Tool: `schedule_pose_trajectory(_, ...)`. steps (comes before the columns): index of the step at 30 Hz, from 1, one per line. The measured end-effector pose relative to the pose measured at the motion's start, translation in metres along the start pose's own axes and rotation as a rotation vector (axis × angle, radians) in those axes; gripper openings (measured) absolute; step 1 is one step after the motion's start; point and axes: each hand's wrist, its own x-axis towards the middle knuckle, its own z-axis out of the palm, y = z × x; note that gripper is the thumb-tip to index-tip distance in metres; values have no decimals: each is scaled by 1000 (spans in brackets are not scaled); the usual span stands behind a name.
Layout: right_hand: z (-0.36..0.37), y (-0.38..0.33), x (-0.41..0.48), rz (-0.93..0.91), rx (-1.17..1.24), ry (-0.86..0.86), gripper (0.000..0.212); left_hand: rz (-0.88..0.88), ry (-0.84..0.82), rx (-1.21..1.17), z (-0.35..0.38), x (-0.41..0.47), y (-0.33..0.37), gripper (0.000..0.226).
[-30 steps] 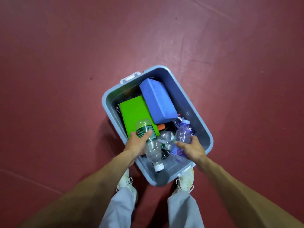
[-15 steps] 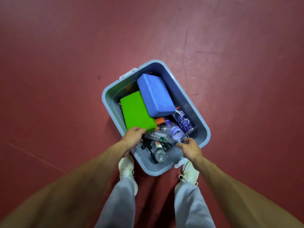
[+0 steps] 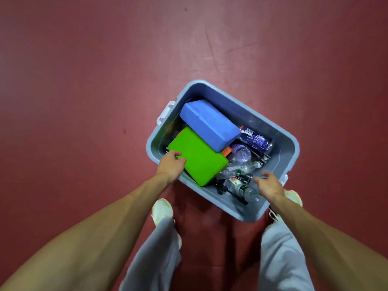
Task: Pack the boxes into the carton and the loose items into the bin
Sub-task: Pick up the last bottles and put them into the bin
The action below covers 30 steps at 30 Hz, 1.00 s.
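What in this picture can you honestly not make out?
Head view, the only one:
- Whatever lies under the green block and the blue block in the bin: the blocks cover it.
- Whether the left hand grips the green block or only touches it: its own back hides the fingertips.
- The print on the clear bottles by the right hand: too small and blurred.

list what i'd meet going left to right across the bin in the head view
left hand → green block → clear purple-tinted bottle → right hand; the blue block overlaps the green one sideways, so it is left out.
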Motion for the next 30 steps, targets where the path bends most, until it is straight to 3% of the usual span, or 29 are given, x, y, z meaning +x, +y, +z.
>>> schedule_pose_trajectory(11,46,38,-32,188,254,150,53,125,-46,319,-8,18,-31,34)
schedule_pose_trajectory(16,66,85,-11,265,332,317,60,270,18,486,11,57,-45,28)
schedule_pose_trajectory(22,115,119,26,381,400,409,71,249,218,705,13,121,-65,33)
schedule_pose_trajectory(27,144,123,45,443,469,598,45,390,477,551,-6,158,-72,45)
schedule_pose_trajectory(30,152,120,47,487,509,751,41,276,526,232,-19,189,-81,49)
